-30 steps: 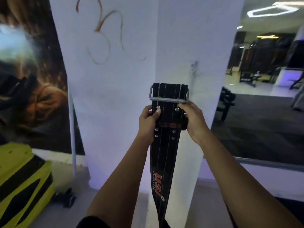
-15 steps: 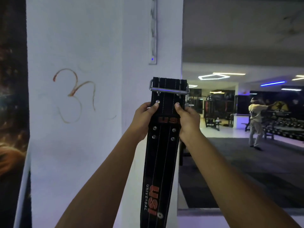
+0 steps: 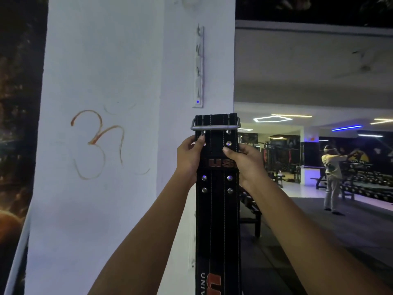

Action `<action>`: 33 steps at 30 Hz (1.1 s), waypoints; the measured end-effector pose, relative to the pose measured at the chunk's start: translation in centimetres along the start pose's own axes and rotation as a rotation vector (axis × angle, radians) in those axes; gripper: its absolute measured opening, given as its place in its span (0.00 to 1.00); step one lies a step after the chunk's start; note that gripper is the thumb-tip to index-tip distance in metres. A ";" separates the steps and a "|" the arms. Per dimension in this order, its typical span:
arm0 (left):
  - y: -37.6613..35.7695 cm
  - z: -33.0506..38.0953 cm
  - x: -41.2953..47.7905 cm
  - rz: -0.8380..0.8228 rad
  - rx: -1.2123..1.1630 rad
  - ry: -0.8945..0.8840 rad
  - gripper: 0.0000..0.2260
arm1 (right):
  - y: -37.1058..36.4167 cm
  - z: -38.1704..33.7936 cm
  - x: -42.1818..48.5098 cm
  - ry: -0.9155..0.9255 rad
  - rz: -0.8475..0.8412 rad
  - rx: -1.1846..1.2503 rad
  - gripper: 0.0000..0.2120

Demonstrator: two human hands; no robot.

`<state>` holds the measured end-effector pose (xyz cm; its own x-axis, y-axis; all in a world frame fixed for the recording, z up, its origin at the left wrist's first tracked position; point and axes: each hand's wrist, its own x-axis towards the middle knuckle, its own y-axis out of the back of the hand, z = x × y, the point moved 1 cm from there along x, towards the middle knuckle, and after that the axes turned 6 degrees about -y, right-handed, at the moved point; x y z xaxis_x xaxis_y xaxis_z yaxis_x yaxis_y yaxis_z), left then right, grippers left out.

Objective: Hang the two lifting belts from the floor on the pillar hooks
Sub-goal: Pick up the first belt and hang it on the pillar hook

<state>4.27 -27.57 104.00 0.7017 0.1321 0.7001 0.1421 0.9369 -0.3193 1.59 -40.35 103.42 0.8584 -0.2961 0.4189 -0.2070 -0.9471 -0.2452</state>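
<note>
I hold one black lifting belt (image 3: 217, 209) upright against the white pillar (image 3: 102, 81). Its metal buckle (image 3: 215, 126) is at the top and its orange-lettered strap hangs down out of the frame. My left hand (image 3: 188, 157) grips the belt's left edge just under the buckle. My right hand (image 3: 244, 160) grips the right edge at the same height. A white vertical hook rail (image 3: 198, 67) with several hooks is fixed to the pillar's right face, its lower end just above the buckle. No second belt is in view.
An orange symbol (image 3: 97, 143) is drawn on the pillar's left face. A dark poster (image 3: 17, 124) covers the wall on the left. To the right the gym floor opens out, with a person (image 3: 331, 175) standing by dumbbell racks (image 3: 374, 184) and a bench (image 3: 253, 211) close behind the pillar.
My view has tilted upward, so the whole hook rail now shows. Both hands have kept their grip and carried the buckle up close under the rail's lower end.
</note>
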 end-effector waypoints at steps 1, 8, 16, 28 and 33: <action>0.2 -0.4 -0.6 -0.058 0.011 -0.008 0.12 | 0.1 0.0 0.0 -0.001 0.035 0.017 0.14; 2.7 -5.3 -5.7 -0.218 0.120 0.101 0.11 | -0.5 -0.7 0.5 -0.017 0.078 0.074 0.08; 2.6 -3.5 -4.6 -0.203 0.084 0.098 0.09 | -0.7 -3.5 -0.1 -0.009 0.046 0.138 0.08; 4.6 -5.0 -8.1 -0.302 0.097 0.227 0.07 | -0.1 -5.4 -1.5 -0.025 0.039 0.174 0.18; 6.4 -8.4 -12.6 -0.343 0.139 0.348 0.13 | 0.2 -5.8 -2.1 0.009 0.015 0.154 0.17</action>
<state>2.19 -25.96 87.72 0.8254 -0.2841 0.4878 0.3275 0.9448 -0.0040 -2.93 -40.62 107.60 0.8515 -0.3120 0.4214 -0.1451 -0.9125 -0.3824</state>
